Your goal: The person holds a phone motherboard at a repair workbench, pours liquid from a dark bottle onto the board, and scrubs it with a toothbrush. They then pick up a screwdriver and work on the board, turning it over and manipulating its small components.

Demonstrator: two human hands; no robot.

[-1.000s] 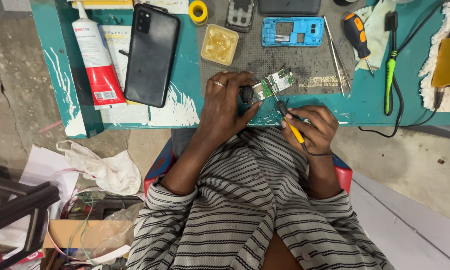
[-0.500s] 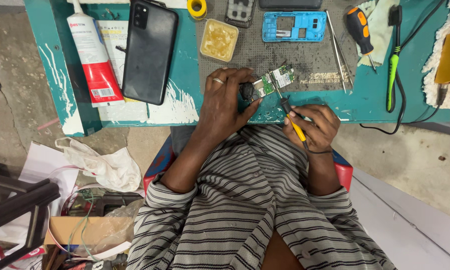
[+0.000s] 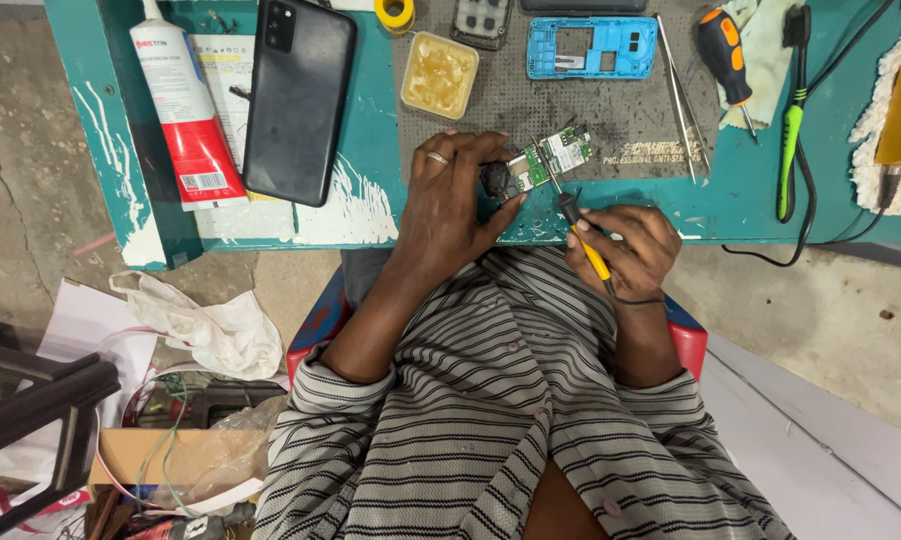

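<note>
Because the iron [image 3: 583, 243] tip sits right at the near edge of the board [image 3: 549, 160], a small slip of the right hand [image 3: 626, 250] could, I judge, drag it across neighbouring parts or bridge them with solder; a loose grip by the left hand [image 3: 451, 205] would let the board skid on the mat [image 3: 621, 115]. That left hand pins the board's left end, fingers curled over a dark part there, thumb underneath. Right fingers are closed pen-style around the iron's yellow handle. Beyond both sets of fingertips, the board lies on the mat, tilted, just past the table [image 3: 371, 215] edge.
</note>
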